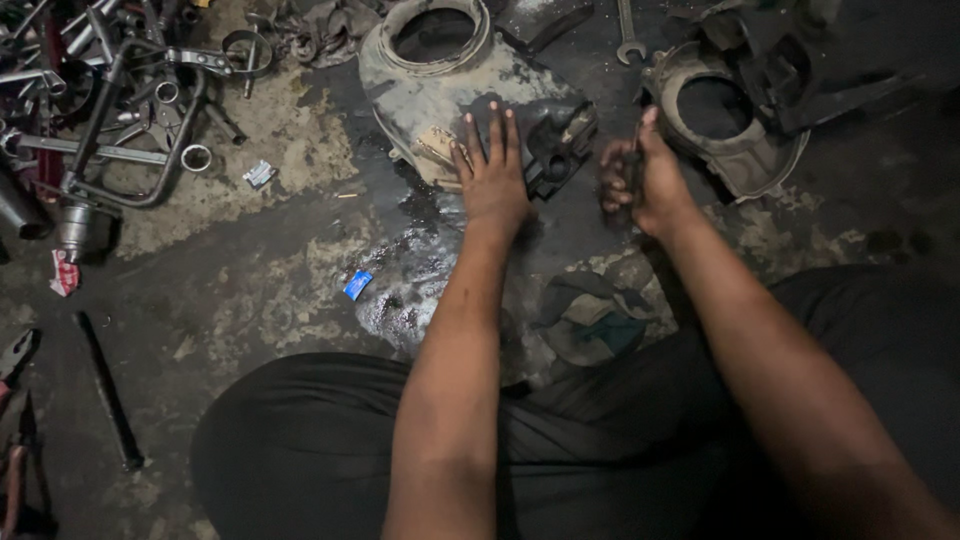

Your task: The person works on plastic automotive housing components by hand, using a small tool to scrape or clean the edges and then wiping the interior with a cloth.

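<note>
My left hand (490, 172) lies flat, fingers spread, on the near edge of a dirty grey metal engine cover (440, 85) with a round opening, which rests on the oily floor. My right hand (640, 180) is closed around a small dark tool or part; what it is cannot be made out. It hovers just right of the cover, beside the cover's dark lower corner (560, 135). A second housing with a round hole (720, 130) lies to the right of that hand.
A pile of spanners, rods and bent tubing (120, 100) fills the top left. A spanner (628, 35) lies at the top. A dark rod (108, 390) lies at lower left, a rag (590, 315) by my knees, blue scrap (357, 285) on wet concrete.
</note>
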